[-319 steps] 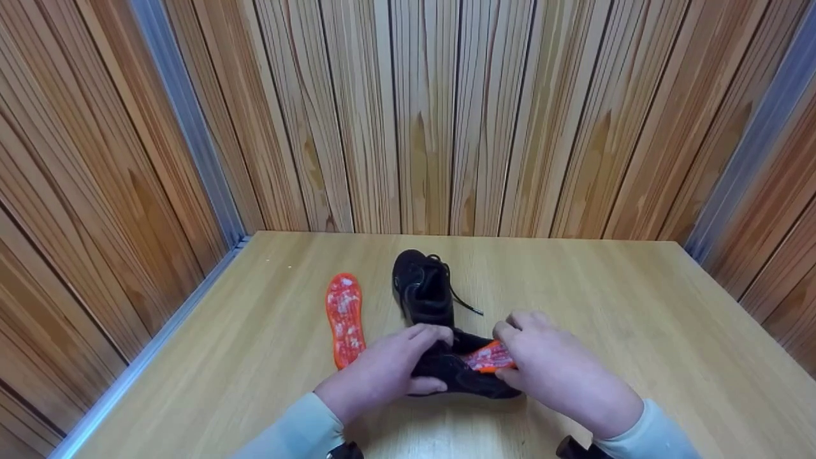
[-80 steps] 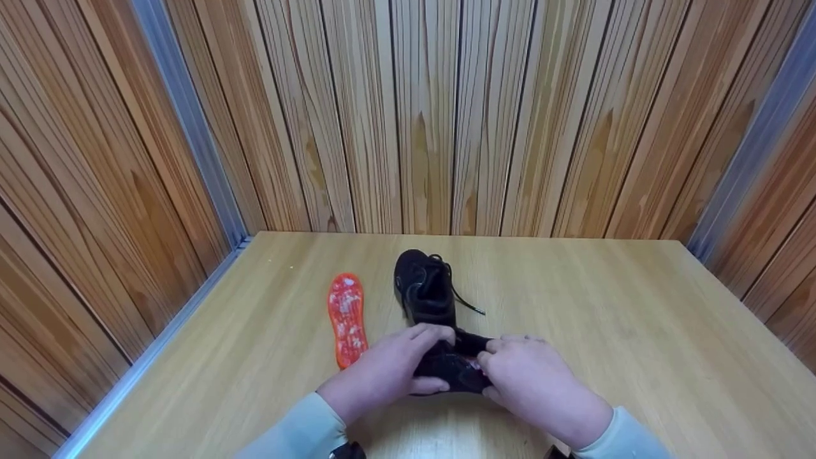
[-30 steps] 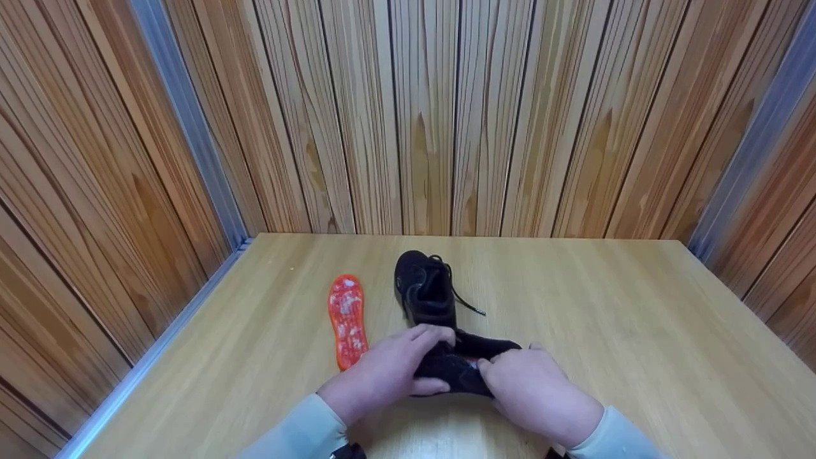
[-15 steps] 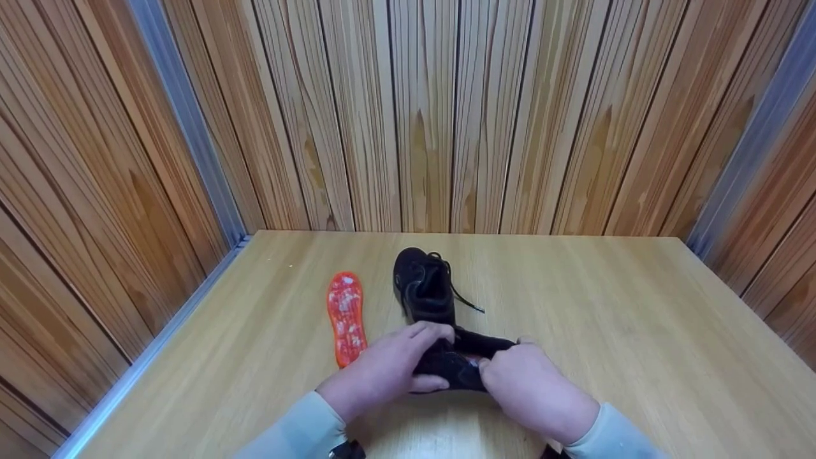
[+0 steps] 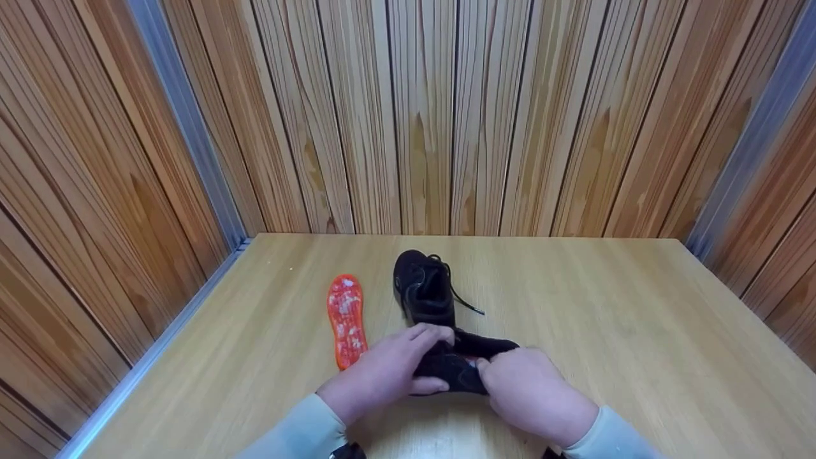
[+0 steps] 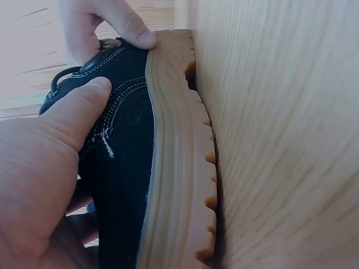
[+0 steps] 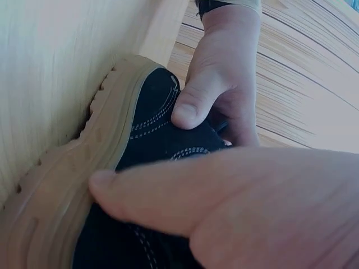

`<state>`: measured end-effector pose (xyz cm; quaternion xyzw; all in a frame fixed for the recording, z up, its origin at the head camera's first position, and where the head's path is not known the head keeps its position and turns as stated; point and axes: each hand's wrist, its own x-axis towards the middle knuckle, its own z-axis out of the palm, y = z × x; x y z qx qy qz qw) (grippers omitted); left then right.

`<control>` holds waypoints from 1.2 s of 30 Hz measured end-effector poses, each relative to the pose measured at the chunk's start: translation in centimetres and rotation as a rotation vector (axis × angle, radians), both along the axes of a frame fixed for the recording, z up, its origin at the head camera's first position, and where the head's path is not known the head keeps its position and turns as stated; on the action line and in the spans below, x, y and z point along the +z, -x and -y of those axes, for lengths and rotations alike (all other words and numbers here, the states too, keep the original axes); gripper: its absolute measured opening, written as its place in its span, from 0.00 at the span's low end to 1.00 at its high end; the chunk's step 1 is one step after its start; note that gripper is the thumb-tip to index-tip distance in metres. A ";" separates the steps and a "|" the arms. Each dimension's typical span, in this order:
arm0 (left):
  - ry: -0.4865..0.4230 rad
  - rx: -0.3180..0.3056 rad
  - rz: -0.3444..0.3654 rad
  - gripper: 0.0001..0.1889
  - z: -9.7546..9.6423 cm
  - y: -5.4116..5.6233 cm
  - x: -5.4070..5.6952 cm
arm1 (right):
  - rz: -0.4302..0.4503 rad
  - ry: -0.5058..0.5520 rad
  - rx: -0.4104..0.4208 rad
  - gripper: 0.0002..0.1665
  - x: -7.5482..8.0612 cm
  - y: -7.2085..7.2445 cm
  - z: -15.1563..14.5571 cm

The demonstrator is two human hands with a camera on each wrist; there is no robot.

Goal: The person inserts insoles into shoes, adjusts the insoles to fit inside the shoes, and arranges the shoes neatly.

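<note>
A black shoe [image 5: 454, 375] with a tan ridged sole [image 6: 176, 151] stands on the table. My left hand [image 5: 386, 370] grips its front part, thumb along the near side and fingers over the top. At the heel end, my right hand [image 5: 532, 392] holds the shoe wall; its thumb [image 7: 140, 193] lies outside near the sole edge, and the other fingers are hidden in the opening. Only a sliver of a red-and-white insole [image 5: 472, 361] shows inside the shoe. Left of my left hand lies a second orange-rimmed red insole [image 5: 347, 319].
A second black shoe [image 5: 411, 271] stands just behind the held one, its lace [image 5: 468, 307] trailing right onto the wooden table [image 5: 605, 306]. Wood-panelled walls [image 5: 421, 127] enclose the back and sides.
Earlier the insole's end stuck out of the shoe, pinched by my right hand. Now it lies almost wholly inside, and that hand has moved left to the shoe's heel. My left hand stays put.
</note>
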<state>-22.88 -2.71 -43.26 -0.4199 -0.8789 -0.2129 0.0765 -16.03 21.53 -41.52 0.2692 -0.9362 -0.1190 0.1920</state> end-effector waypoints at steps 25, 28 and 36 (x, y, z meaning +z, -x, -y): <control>0.010 0.019 0.022 0.30 0.1 0.0 0.3 | 0.027 -0.024 -0.002 0.32 0.2 0.2 0.4; 0.009 0.009 0.002 0.31 0.1 0.0 0.3 | 0.052 -0.009 -0.061 0.34 0.3 0.1 0.8; 0.008 0.003 -0.020 0.32 -0.1 0.0 0.0 | 0.041 0.016 -0.215 0.31 -0.9 -0.5 2.1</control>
